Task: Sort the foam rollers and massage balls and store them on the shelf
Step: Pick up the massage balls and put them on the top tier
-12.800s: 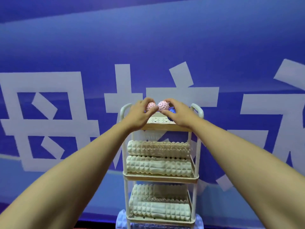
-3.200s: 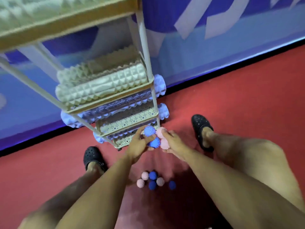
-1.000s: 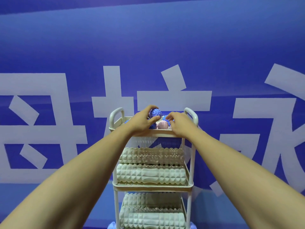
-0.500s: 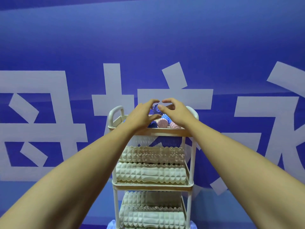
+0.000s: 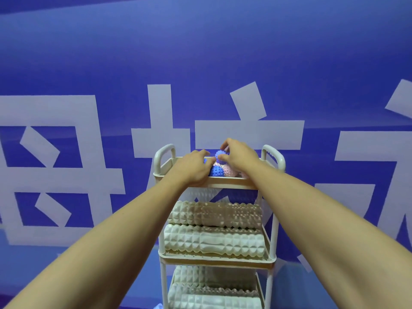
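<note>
A white tiered cart (image 5: 225, 182) stands against the wall. Its top tray holds a pile of spiky massage balls, among them a blue one (image 5: 217, 171) and a pink one (image 5: 230, 170). My right hand (image 5: 240, 157) arches over the pile, fingertips and thumb closed on a blue ball (image 5: 220, 155) at its top. My left hand (image 5: 192, 169) lies flat over the tray's left side, fingers spread against the balls and hiding some. Two cream ridged foam rollers (image 5: 214, 240) lie on the middle shelf. More cream rollers (image 5: 214, 297) fill the shelf below.
A blue wall with large white characters (image 5: 66, 152) stands right behind the cart. Looped handles (image 5: 163, 152) rise at both ends of the top tray. A bit of a pale blue roller (image 5: 158, 306) shows at the bottom edge.
Both hands dropped from hovering above the pile onto it. The left hand flattened over the balls and the right closed on the top blue ball.
</note>
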